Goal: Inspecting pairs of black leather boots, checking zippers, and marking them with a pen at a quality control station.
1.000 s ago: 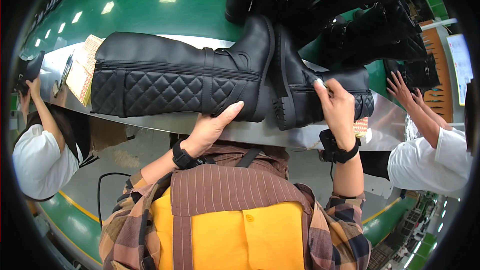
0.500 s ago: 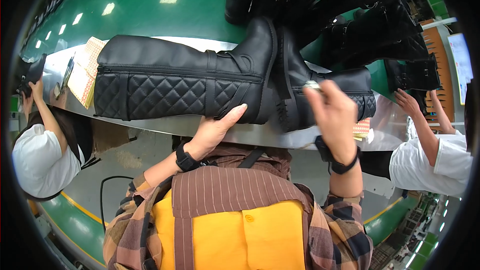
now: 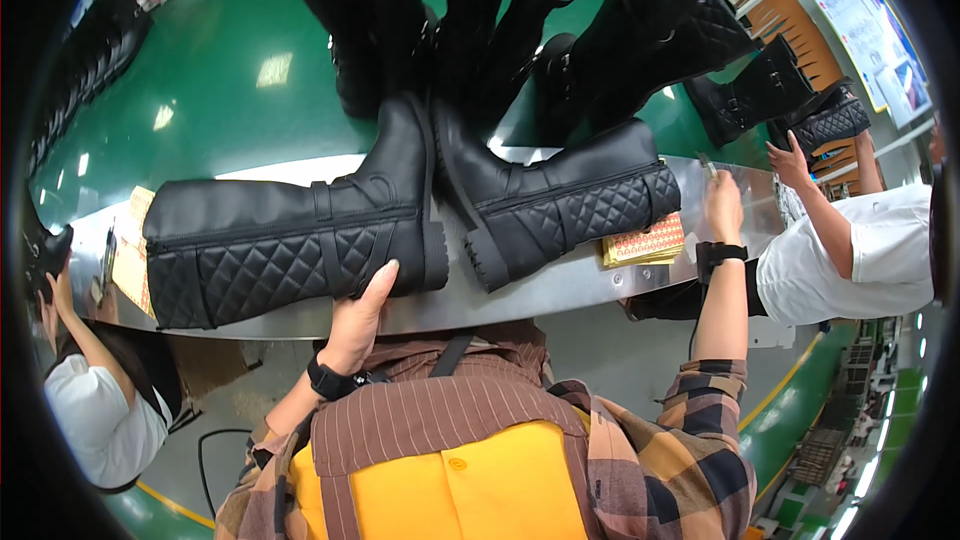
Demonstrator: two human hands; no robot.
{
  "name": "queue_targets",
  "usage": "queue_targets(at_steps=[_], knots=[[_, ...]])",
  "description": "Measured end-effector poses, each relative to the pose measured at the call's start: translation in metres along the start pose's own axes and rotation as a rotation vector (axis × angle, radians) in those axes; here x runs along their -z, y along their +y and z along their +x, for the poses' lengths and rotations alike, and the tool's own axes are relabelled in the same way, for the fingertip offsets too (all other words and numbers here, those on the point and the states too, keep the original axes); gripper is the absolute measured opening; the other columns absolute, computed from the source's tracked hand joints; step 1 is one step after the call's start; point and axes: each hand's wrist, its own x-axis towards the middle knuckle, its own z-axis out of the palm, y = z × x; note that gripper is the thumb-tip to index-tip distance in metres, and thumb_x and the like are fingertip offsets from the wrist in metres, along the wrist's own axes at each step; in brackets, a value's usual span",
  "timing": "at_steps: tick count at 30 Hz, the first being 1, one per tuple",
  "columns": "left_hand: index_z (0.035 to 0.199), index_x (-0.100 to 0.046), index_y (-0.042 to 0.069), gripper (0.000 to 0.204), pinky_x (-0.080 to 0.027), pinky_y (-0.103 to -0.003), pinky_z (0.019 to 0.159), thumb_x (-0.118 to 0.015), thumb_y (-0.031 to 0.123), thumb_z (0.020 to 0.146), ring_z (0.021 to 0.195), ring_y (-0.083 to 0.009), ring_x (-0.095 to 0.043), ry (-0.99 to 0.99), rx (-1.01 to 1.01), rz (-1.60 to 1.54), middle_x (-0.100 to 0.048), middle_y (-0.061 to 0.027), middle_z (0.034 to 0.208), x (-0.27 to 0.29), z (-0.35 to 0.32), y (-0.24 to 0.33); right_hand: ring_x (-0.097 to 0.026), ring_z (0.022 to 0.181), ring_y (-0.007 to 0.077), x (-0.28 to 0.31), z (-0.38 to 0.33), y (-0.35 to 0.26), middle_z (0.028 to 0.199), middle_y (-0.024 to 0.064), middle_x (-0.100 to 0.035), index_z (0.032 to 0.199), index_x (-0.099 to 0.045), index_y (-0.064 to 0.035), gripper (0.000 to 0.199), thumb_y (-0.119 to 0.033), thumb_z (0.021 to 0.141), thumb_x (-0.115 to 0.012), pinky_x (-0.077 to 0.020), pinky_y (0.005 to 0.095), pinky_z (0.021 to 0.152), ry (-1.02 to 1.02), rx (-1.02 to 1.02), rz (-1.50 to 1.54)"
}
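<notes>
Two tall black boots with quilted shafts lie on their sides, sole to sole, on a curved metal table (image 3: 560,298). The left boot (image 3: 270,255) points its shaft to the left, and the right boot (image 3: 560,202) points its shaft to the right. My left hand (image 3: 358,318) grips the near edge of the left boot at the ankle, thumb up against the leather. My right hand (image 3: 722,206) is raised past the top of the right boot's shaft, just beyond a stack of orange sticker sheets (image 3: 645,240). Whether its fingers hold something small is unclear.
Several more black boots (image 3: 600,30) stand on the green conveyor (image 3: 230,90) behind the table. A person in a white shirt (image 3: 850,250) works at the right with a hand on a boot. Another person in white (image 3: 95,420) stands at the left, near yellow sheets (image 3: 130,240).
My right hand has left the right boot's shaft and moved right, past the sticker sheets. My left hand stays on the left boot. The view has tilted, showing more of the conveyor.
</notes>
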Motion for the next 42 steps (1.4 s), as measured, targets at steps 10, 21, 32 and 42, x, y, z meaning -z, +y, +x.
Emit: queue_targets(at_steps=[10,21,32,42], knots=[[0.126,-0.058,0.006,0.039,-0.053,-0.029,0.082,-0.071,0.022,0.093,0.1,-0.015,-0.064,-0.01,-0.001,-0.02,-0.064,-0.0017,0.116,0.001,0.002,0.002,-0.068,0.083,0.0325,0.007,-0.012,-0.073,0.081,0.0203,-0.069,0.098,-0.069,0.0001,0.051,-0.048,0.097,-0.053,-0.0495,0.0408,0.074,-0.25,0.141,0.545],[0.116,-0.066,0.001,0.042,-0.05,-0.034,0.095,-0.076,0.027,0.084,0.108,-0.0185,-0.065,0.184,-0.334,0.487,-0.071,-0.0103,0.112,-0.004,-0.015,0.039,-0.036,0.062,0.004,0.158,-0.059,-0.139,0.067,-0.0056,-0.039,0.077,-0.054,-0.0027,0.029,-0.02,0.097,-0.065,-0.0296,0.0236,0.054,0.2,0.402,0.896],[0.125,-0.057,0.0,0.072,-0.049,-0.043,0.092,-0.082,0.034,0.068,0.103,-0.0368,-0.065,0.193,-0.529,1.119,-0.067,-0.0208,0.109,-0.005,-0.021,0.05,-0.045,0.119,0.0288,0.229,-0.153,-0.218,0.136,0.0168,-0.046,0.135,-0.053,-0.0089,0.087,-0.051,0.067,-0.087,-0.023,0.054,0.116,0.835,0.819,0.941],[0.13,-0.052,-0.004,0.072,-0.047,-0.037,0.099,-0.083,0.025,0.072,0.115,-0.0304,-0.062,0.151,-0.418,0.843,-0.063,-0.0203,0.123,-0.002,0.001,0.027,-0.058,0.118,0.0373,0.062,-0.23,-0.274,0.127,0.0246,-0.059,0.145,-0.034,0.0039,0.102,-0.044,0.07,-0.084,-0.0436,0.0404,0.102,-0.684,0.455,1.258]])
